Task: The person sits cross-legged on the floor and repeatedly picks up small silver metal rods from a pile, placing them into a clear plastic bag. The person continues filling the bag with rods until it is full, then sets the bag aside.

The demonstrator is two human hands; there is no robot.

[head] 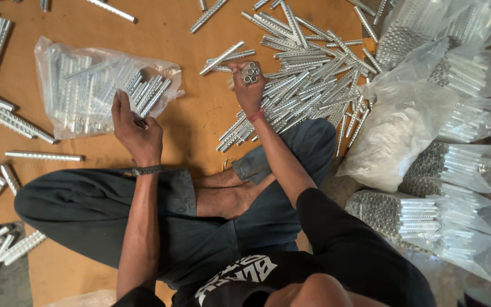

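The right hand's (249,91) fingers (240,67) were closed around a small bundle of metal tubes (250,73), ends up to keep them even, over the loose pile (308,79) by the board's (200,131) far edge; the left hand (134,128) lay flat, pinning the plastic bag (86,85).

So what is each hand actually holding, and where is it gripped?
The right hand grips a small bundle of ribbed silver metal tubes near its end. The left hand rests at the mouth of the clear plastic bag.
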